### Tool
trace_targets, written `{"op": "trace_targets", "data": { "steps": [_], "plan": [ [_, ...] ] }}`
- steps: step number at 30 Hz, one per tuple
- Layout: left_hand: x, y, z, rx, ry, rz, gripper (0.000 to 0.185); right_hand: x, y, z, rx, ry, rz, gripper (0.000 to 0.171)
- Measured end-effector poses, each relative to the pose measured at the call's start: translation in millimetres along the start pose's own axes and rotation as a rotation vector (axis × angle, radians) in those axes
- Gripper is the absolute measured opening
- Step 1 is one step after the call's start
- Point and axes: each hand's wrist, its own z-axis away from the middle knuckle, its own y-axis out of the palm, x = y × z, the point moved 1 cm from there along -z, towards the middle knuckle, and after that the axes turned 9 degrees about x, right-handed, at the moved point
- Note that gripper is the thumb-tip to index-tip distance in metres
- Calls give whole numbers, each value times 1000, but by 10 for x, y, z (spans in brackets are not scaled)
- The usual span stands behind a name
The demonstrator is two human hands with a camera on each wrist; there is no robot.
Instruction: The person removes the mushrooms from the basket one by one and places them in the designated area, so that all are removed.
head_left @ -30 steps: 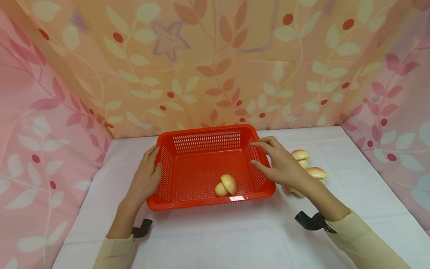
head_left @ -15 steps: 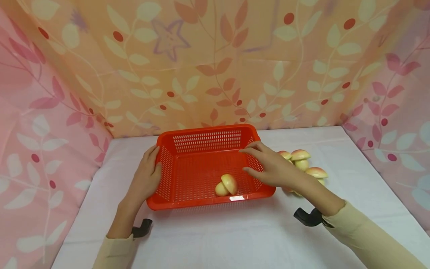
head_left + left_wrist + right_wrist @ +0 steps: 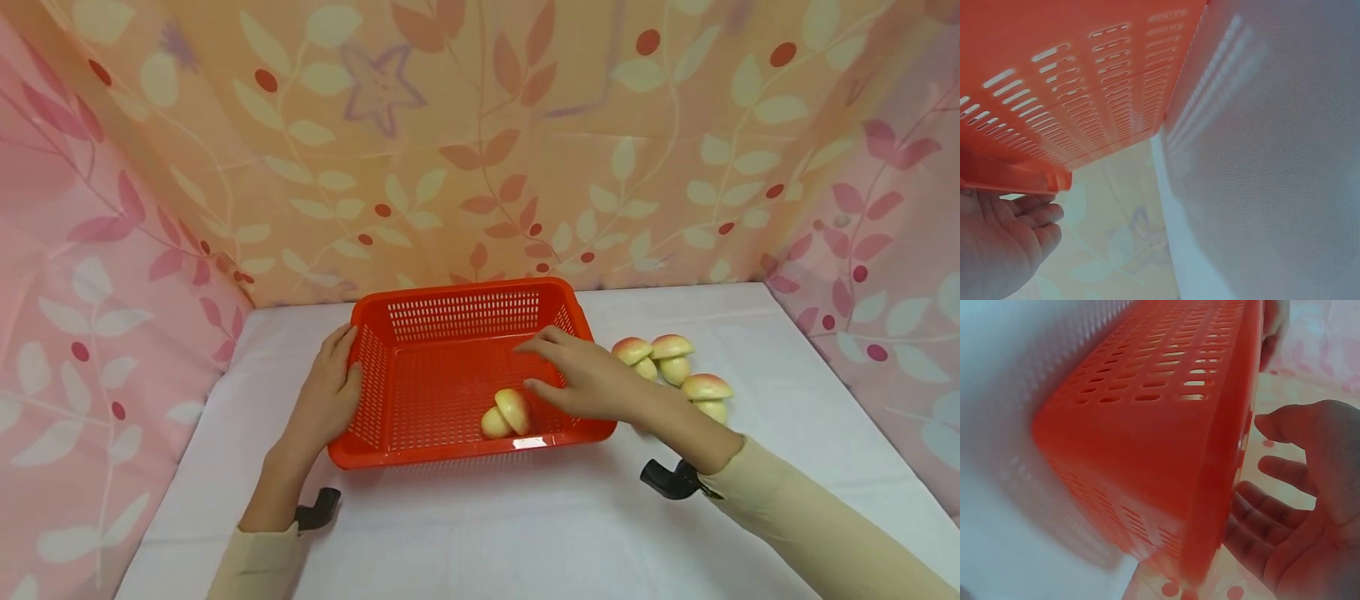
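Observation:
A red slotted basket [image 3: 465,289] stands on the white table. Inside it, near the front wall, lies one toy mushroom [image 3: 507,412] with a pink-yellow cap. My left hand [image 3: 337,375] rests flat against the basket's left wall; in the left wrist view its fingers [image 3: 1038,215] lie relaxed under the rim [image 3: 1016,178]. My right hand [image 3: 540,367] reaches over the right wall into the basket, fingers spread and holding nothing, just right of the mushroom. The right wrist view shows that open palm [image 3: 1297,512] beside the basket wall [image 3: 1160,425].
Three more toy mushrooms [image 3: 632,352] [image 3: 672,353] [image 3: 707,392] stand on the table [image 3: 525,533] right of the basket. Patterned curtains [image 3: 480,150] close the table in at the back and both sides.
My right hand has moved left from the basket's right rim to over its inside, uncovering the mushrooms on the table. The left hand and basket have not moved.

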Motion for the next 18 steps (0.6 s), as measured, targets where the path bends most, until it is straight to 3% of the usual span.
{"op": "trace_targets", "data": {
  "steps": [18],
  "plan": [
    [28, -1, -17, 5, -3, -2, 61, 109, 102, -251, 183, 34, 8, 48]
  ]
}}
